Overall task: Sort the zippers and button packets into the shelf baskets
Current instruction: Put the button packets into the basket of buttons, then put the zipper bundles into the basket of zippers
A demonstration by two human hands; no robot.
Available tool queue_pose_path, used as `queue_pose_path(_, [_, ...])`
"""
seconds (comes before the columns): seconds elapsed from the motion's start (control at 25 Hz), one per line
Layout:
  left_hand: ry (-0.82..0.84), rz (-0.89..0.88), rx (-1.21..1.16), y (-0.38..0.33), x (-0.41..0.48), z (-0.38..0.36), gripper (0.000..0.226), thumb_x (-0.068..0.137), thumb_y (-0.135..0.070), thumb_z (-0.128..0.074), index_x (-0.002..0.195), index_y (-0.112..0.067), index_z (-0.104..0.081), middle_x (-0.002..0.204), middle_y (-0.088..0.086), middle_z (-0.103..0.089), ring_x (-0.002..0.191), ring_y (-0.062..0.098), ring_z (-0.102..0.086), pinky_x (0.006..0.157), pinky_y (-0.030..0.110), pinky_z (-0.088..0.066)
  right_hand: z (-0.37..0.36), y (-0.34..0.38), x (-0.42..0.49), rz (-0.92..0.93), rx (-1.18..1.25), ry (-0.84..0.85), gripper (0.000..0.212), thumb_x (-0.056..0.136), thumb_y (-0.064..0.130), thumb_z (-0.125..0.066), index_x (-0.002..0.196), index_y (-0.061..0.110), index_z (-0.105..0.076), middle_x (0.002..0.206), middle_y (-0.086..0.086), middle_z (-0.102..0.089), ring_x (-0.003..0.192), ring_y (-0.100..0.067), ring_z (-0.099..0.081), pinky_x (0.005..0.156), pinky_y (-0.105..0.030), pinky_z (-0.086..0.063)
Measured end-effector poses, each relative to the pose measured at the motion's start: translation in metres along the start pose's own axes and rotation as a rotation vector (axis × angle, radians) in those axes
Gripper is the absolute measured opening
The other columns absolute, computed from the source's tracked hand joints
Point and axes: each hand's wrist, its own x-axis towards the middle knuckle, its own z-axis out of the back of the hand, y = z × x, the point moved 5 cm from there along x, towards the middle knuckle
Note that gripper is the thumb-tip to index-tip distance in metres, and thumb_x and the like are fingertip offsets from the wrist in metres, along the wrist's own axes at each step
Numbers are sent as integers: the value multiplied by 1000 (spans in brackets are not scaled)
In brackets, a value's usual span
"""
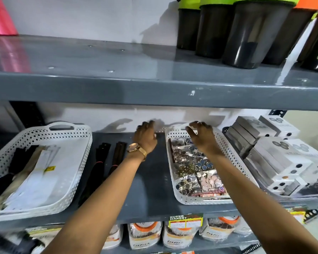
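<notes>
Grey metal shelf [151, 180] is carrying two white perforated plastic baskets: left basket [77, 162] holding zippers [26, 171], right basket [173, 173] holding glossy button packets [196, 173]. Right hand [202, 136] is hovering above them, grip apart; left hand [145, 138], seemingly empty, is reaching beside loose dark zippers [106, 162].

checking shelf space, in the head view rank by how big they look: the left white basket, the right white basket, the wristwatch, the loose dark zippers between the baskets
1. left white basket, though it sits nearer the frame edge, where the wide lens may stretch it
2. right white basket, close behind it
3. loose dark zippers
4. wristwatch
</notes>
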Motion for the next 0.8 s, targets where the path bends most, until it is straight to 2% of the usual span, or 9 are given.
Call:
queue_pose_path(0.08, [59, 180, 53, 39, -11, 15, 53, 89, -12, -52, 138, -6, -33, 133, 26, -44, 121, 45, -47, 102, 49, -41, -5, 55, -8, 88, 154, -31, 30, 94, 31, -52, 111, 11, -67, 113, -12, -70, 105, -27, -64, 95, -34, -46])
queue_pose_path(0.2, [194, 398, 165, 98, -42, 19, 55, 90, -18, -50, 141, -7, -32, 139, 27, -44, 126, 46, -46, 102, 50, -45, -41, 128, -34, 97, 356, 189, 20, 89, 28, -58, 97, 17, -72, 104, -8, -75, 99, -26, -68, 85, -31, -53])
queue_pose_path(0.32, [286, 546, 242, 132, -85, 16, 42, 89, -19, -48, 130, -11, -50, 132, 23, -55, 122, 40, -54, 98, 47, -51, -100, 165, -60, 50, 167, 501, 38, 91, 44, -50, 104, 12, -65, 111, -18, -70, 102, -35, -66, 87, -38, -52])
queue_pose_path(0.44, [268, 573, 304, 141, -116, 9, 39, 94, -22, -44, 132, -14, -48, 134, 20, -53, 123, 38, -53, 98, 43, -48, -145, 181, -82, -50, -4, 685, 55, 93, 52, -43, 119, 5, -55, 121, -20, -62, 107, -37, -64, 93, -40, -53])
queue_pose_path(0.56, [156, 500, 374, 138, -132, 5, 38, 94, -20, -45, 131, -17, -50, 121, 21, -58, 107, 40, -61, 86, 42, -53, -162, 195, -88, -113, -61, 669, 49, 93, 40, -49, 127, 5, -49, 132, -16, -56, 122, -35, -55, 97, -41, -47])
queue_pose_path(0.64, [163, 472, 424, 135, -135, 4, 30, 71, -24, -70, 101, -21, -72, 83, 14, -70, 68, 31, -71, 57, 34, -58, -164, 199, -90, -105, -42, 622, 40, 93, 32, -48, 123, 5, -50, 130, -16, -57, 120, -35, -56, 95, -40, -47])
queue_pose_path(0.68, [190, 472, 400, 136, -138, 5, 28, 56, -24, -79, 84, -20, -75, 65, 12, -68, 51, 27, -68, 45, 29, -55, -165, 199, -93, -119, -10, 601, 39, 93, 33, -48, 120, 5, -50, 127, -16, -59, 117, -35, -58, 93, -39, -48])
queue_pose_path(0.72, [183, 452, 393, 134, -139, 9, 28, 52, -22, -82, 79, -18, -75, 59, 11, -66, 45, 25, -66, 41, 27, -52, -166, 197, -95, -146, 38, 581, 40, 93, 36, -48, 118, 5, -50, 124, -16, -60, 115, -35, -59, 91, -39, -49])
queue_pose_path(0.8, [167, 481, 317, 134, -138, 18, 28, 75, -18, -68, 103, -13, -67, 83, 14, -69, 67, 31, -72, 56, 34, -58, -163, 191, -97, -215, 205, 528, 39, 91, 38, -52, 113, 6, -51, 119, -17, -62, 111, -37, -60, 88, -39, -49])
